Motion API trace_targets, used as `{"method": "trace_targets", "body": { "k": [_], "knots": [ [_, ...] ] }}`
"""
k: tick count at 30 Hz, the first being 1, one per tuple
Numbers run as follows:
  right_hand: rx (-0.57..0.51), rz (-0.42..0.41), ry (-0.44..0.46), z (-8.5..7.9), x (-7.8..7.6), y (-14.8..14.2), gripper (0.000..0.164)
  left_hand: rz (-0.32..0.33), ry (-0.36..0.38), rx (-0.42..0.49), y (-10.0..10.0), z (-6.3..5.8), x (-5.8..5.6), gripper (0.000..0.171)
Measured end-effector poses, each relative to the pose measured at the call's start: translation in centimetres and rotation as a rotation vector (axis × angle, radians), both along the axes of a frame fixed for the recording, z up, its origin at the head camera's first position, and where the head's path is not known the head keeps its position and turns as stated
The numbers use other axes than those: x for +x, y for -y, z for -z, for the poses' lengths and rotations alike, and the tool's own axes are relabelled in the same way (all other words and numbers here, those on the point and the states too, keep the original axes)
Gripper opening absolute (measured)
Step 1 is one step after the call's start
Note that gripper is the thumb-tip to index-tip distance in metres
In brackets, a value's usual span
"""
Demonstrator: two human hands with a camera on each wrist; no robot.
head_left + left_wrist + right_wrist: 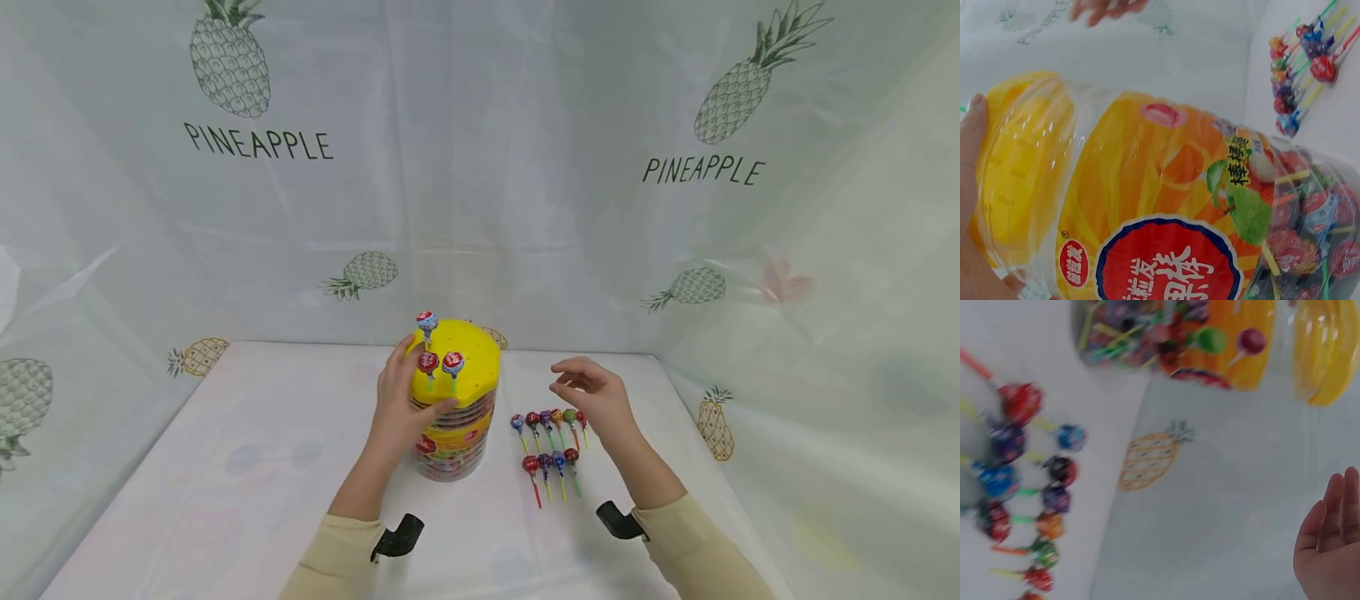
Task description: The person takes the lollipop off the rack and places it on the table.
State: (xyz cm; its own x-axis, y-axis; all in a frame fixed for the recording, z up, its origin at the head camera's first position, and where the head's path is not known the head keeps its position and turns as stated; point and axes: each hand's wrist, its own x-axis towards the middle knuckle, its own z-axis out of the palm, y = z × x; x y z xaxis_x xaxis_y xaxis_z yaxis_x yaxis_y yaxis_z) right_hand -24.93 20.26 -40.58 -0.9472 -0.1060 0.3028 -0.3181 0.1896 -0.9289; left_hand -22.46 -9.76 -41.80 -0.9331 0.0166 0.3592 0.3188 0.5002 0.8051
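Note:
A clear plastic jar of lollipops stands on the table with a yellow lid on top. Three wrapped lollipops stand upright at the lid's near left part, sticks downward. My left hand grips the jar round the lid, thumb on the near side and fingers at the left edge. To the right of the jar, my right hand hovers above the table with loosely bent fingers and nothing in them. Beneath and left of it lie two rows of lollipops with coloured sticks.
The white-covered table ends at a hanging curtain printed with pineapples, which also runs down both sides. A black camera mount is worn at the left wrist and another mount at the right.

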Motion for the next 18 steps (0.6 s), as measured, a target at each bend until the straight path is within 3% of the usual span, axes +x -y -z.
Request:
{"method": "trace_targets", "body": {
  "k": [8,18],
  "knots": [
    [-0.035,-0.086,-0.123,-2.7,0.2,4.0,0.024,-0.022,0.003,0.032,-0.5,-0.2,0.4,0.088],
    [-0.061,-0.294,-0.212,-4.7,0.4,8.4,0.027,0.044,0.059,0.070,0.0,-0.6,0.6,0.086]
  ]
}}
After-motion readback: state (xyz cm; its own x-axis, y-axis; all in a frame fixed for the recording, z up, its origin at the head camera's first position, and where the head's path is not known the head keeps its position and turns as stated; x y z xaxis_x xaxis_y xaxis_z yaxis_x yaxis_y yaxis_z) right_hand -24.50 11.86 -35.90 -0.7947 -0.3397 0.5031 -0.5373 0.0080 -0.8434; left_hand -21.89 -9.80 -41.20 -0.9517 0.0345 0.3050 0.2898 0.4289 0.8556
